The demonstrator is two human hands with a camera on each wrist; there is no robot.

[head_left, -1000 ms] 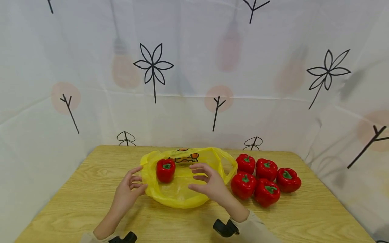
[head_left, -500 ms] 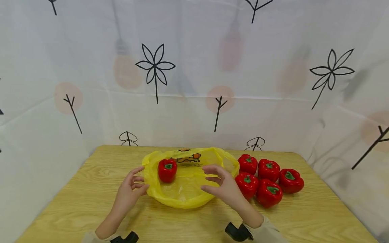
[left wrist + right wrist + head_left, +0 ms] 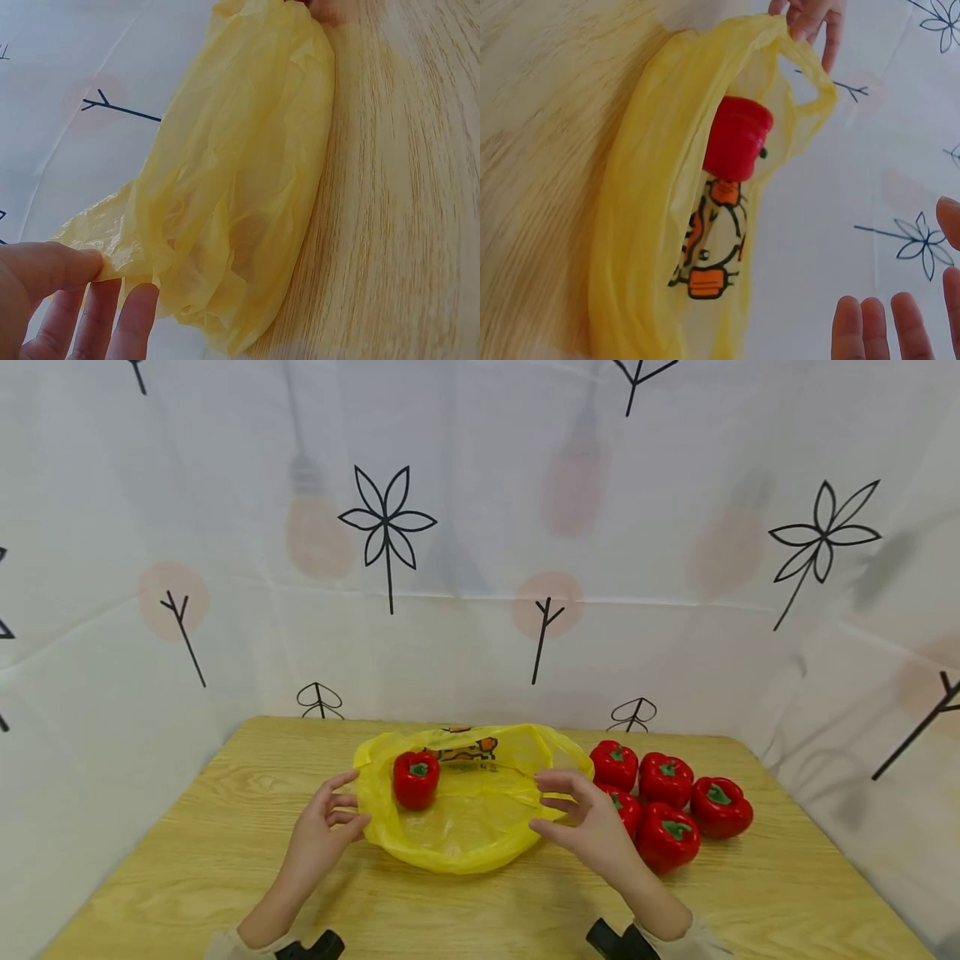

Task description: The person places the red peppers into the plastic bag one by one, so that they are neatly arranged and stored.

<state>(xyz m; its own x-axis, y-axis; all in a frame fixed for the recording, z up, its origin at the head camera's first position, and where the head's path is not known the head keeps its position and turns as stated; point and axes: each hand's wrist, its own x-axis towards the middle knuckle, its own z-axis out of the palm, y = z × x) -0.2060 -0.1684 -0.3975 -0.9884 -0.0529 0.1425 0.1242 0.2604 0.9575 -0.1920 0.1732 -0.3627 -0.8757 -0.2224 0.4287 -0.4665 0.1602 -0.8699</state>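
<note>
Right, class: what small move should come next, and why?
Perhaps the right hand should reach for the nearest pepper outside the bag: it is empty and close by. One pepper is inside, five sit outside, and the left hand pinches the open bag.

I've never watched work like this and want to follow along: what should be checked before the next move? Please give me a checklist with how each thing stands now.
1. Bag open wide: ok, its mouth gapes toward the person.
2. Left hand steadying the bag: ok, it pinches the edge.
3. Right hand free: ok, it holds nothing.
4. Room inside: ok, only one pepper shows there, on the left, leaving bare space beside it.
5. Loose peppers close by: ok, probably within reach; five sit on the table right of the bag.
6. Bag strong enough for them all: cannot tell from the pictures.
</note>
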